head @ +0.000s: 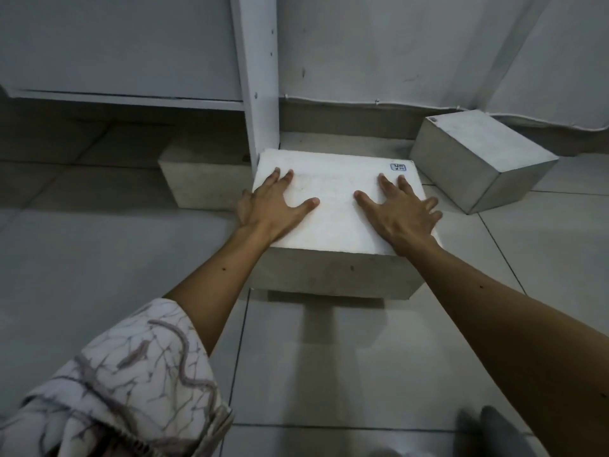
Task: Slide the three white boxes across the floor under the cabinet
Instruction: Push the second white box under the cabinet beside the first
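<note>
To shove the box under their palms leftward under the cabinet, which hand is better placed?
Probably the right hand. It lies flat near the middle box's right edge, so it can push leftward past the cabinet upright. The left hand sits on the cabinet side, useful only for steadying.

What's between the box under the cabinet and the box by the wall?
In the head view, the white box that both hands press on lies between the shaded box under the cabinet and the tilted grey-white box by the wall.
</note>
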